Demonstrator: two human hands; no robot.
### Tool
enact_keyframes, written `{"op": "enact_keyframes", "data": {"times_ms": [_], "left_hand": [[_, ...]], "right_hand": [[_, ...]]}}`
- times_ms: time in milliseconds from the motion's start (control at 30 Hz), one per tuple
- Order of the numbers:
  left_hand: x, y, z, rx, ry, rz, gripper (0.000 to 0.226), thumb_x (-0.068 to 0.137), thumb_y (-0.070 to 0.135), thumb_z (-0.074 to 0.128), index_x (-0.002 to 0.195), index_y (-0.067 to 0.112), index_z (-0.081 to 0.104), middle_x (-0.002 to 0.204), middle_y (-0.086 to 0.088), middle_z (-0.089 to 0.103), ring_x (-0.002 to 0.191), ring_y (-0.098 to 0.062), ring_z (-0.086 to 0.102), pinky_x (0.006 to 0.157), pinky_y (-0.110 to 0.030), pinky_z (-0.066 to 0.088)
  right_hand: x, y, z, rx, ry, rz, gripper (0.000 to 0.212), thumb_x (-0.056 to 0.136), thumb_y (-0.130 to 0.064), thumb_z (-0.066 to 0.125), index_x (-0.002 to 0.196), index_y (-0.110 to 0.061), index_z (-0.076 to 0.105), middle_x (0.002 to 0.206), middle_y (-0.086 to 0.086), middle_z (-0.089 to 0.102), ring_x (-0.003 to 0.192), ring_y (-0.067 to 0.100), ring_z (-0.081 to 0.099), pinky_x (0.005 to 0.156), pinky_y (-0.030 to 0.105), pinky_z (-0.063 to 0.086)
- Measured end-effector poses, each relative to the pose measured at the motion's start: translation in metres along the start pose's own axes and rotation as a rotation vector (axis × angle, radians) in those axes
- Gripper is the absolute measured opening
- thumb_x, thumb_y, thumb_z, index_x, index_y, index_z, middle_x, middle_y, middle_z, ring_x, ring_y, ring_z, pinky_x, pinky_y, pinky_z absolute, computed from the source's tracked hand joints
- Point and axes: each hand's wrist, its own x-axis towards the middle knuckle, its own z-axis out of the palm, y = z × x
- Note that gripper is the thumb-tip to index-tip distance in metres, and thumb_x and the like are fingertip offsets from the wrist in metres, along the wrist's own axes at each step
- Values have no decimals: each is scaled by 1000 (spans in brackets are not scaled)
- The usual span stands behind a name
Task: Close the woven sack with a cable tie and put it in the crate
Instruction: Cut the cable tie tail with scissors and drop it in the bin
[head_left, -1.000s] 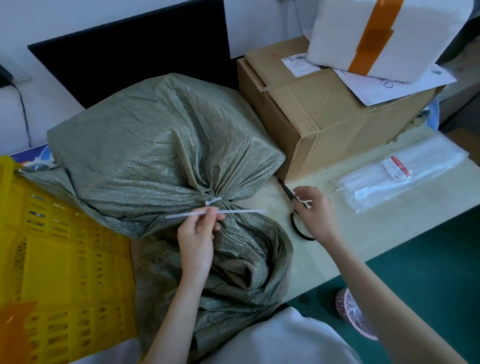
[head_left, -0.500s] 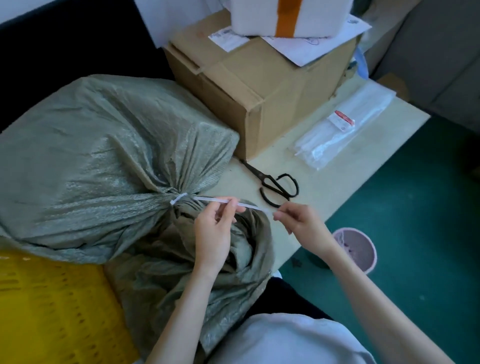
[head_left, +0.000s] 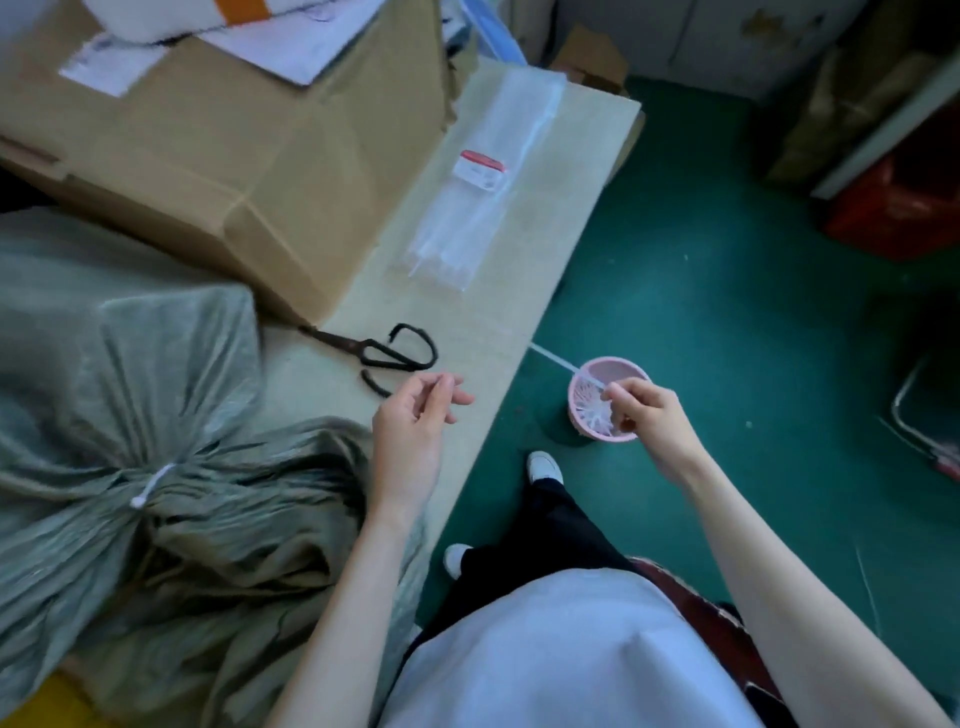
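Woven sack (head_left: 119, 415) lay on the worktop's left end w/ a white cable tie (head_left: 150, 486) cinched round its gathered neck. Your left hand (head_left: 410, 436) hovered over the worktop's front edge, fingers loosely curled & holding nothing, near the black scissors (head_left: 374, 351). Your right hand (head_left: 649, 415) pinched a thin white strip (head_left: 558, 364) above the pink bin (head_left: 605, 405) on the floor.
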Motion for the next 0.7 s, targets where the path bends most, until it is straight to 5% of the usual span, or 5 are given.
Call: {"op": "enact_keyframes", "data": {"times_ms": [233, 367, 600, 700], "left_hand": [[36, 1, 90, 130, -276, -132, 19, 95, 13, 53, 83, 19, 67, 76, 4, 70, 55, 4, 52, 58, -6, 41], [54, -4, 125, 210, -374, -192, 15, 95, 11, 51, 94, 11, 66, 81, -1, 70, 56, 4, 53, 57, -4, 41], [90, -9, 169, 258, -438, -281, 18, 95, 15, 49, 93, 28, 61, 86, 8, 71, 59, 3, 56, 65, -19, 44], [101, -8, 179, 258, -464, -302, 17, 96, 15, 49, 92, 24, 63, 84, 6, 70, 58, 4, 55, 61, -10, 45]], "right_hand": [[41, 44, -57, 342, 253, 182, 22, 95, -16, 53, 74, -13, 62, 46, -7, 45, 45, 9, 39, 47, 18, 33], [65, 64, -74, 311, 343, 307, 18, 92, -13, 54, 76, -15, 63, 48, -9, 56, 44, 5, 48, 48, 20, 32], [109, 98, -91, 233, 456, 559, 21, 89, -5, 52, 70, -11, 58, 64, 8, 65, 51, 15, 55, 39, 13, 39], [126, 108, -92, 199, 444, 623, 20, 88, -5, 50, 71, -9, 58, 65, 7, 66, 49, 14, 58, 38, 12, 40]]}}
